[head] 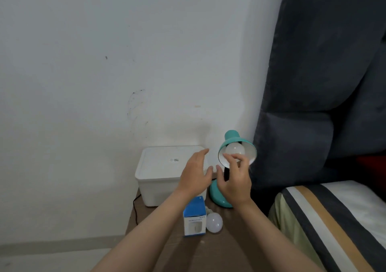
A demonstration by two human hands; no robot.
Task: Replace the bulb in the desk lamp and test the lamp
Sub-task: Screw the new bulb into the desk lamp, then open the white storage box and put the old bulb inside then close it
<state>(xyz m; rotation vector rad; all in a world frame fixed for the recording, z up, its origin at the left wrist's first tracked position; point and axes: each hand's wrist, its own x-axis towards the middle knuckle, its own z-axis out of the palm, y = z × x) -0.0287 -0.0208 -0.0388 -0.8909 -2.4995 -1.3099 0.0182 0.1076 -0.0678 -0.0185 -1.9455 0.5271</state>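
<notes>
1. Nearest us: blue bulb box (194, 217) and a loose bulb (214, 222) lying beside it on the brown table (219, 251), in front of the white bin (158, 179).
2. Teal lamp (236, 146) stands at the table's back right; a bulb sits in its shade (235, 149).
3. Our right hand (234, 182): fingertips at the fitted bulb, loosely curled; we cannot tell if they grip it.
4. Our left hand (195, 172): open, fingers straight, holding nothing, near the shade.
5. We'd steady the shade with the left hand and turn the bulb gently, no squeezing.
</notes>
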